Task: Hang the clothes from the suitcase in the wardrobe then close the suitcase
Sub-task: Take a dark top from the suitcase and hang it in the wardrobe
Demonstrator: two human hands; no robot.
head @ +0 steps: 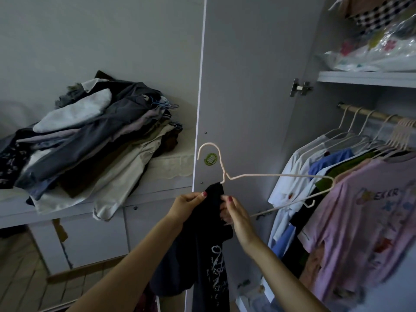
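— Black shirt (207,235): where is it?
— Before the open wardrobe door (252,86), part-threaded on a pale hanger (270,176). Left hand (188,207) and right hand (234,212) both pinch its dark cloth.

The hanger (265,176) is thin wire with a smooth, pale pink coating, as are the hangers (403,136) on the rail (380,114), which looks like light wood with a dull sheen. The black shirt (207,239) is soft matt cloth with a white print. The wardrobe door (254,75) is a smooth, matt grey board; its hinge (300,87) is shiny metal. The pink shirt (360,221) is matt cloth with a colourful print. On the shelf (364,78) lies a glossy, crinkled clear plastic bag (373,52). The pile (94,140) is matt, creased cloth in greys and beiges. The floor (24,278) looks like dull tile.
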